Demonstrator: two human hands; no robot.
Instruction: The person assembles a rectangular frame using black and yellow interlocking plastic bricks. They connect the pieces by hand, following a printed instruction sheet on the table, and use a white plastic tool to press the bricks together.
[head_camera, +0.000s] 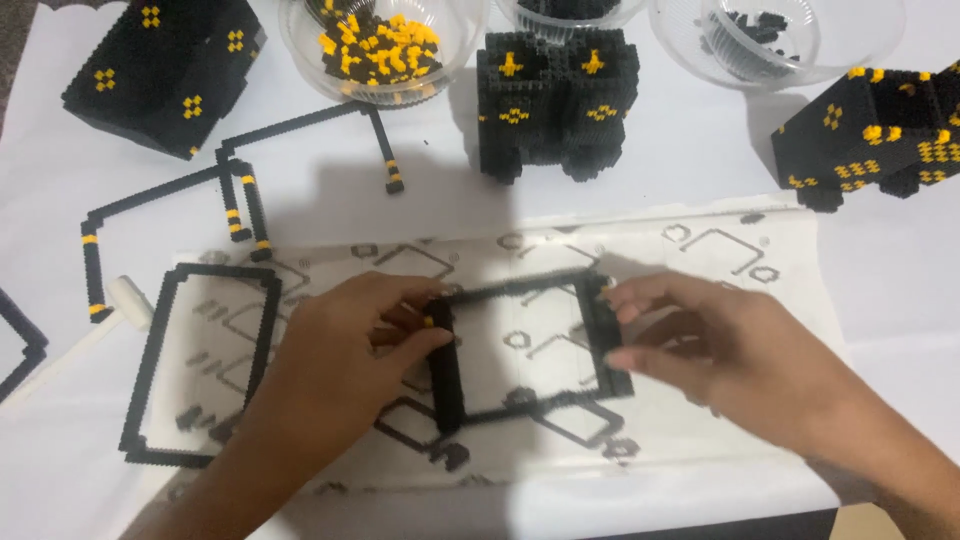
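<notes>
A rectangular black brick frame (525, 345) is being held flat over the printed instruction sheet (720, 250), which is lying on the white counter (880, 300). The left hand (340, 370) is being closed on the frame's left upright, fingers (420, 335) pinched narrow around it near a small yellow stud. The right hand (730, 355) is being pressed against the right upright, fingers (625, 300) narrow and gripping that side.

Step judged in hand: the frame is being squared or pressed together at its sides. The next move is likely calling for even pressure from both sides, since the thin top rail looks apt to flex or pop apart.

A finished black frame (200, 365) is lying just left, near the left hand. Bowls of yellow-and-black bricks (380, 45) and built black blocks (555, 100) are standing well apart, at the far edge.
</notes>
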